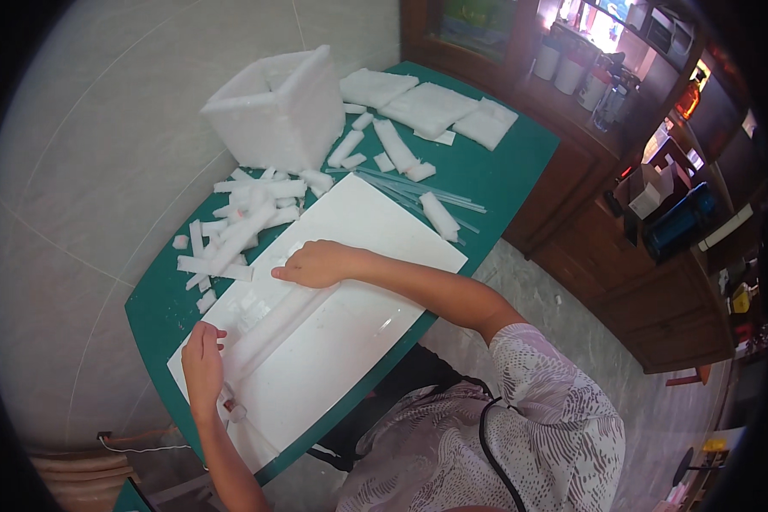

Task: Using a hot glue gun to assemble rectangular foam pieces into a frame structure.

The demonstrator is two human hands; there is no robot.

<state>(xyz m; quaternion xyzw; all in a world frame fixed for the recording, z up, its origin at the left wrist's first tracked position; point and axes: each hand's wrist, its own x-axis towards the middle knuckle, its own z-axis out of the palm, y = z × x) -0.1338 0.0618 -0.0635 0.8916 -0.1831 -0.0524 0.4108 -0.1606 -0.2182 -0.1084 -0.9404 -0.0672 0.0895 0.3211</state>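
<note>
A long white foam strip (275, 334) lies slantwise on a glossy white board (384, 222). My right hand (317, 263) is closed over the strip's far end, with the thumb pointing left; the hand hides whatever its fingers grip. Beside the strip's near end is my left hand (203, 363), its fingers loosely bent and slightly apart, with nothing visible in them. By the left wrist sits a small pale, roundish thing (235, 411) with a reddish-brown part, too small to name.
The board rests on a green table (512, 183). A white foam box (277, 119) stands at the back, with loose foam pieces (247, 209) heaped before it. Flat foam slabs (431, 107) and thin clear strips (427, 189) lie farther right. A wooden cabinet (572, 154) stands beyond.
</note>
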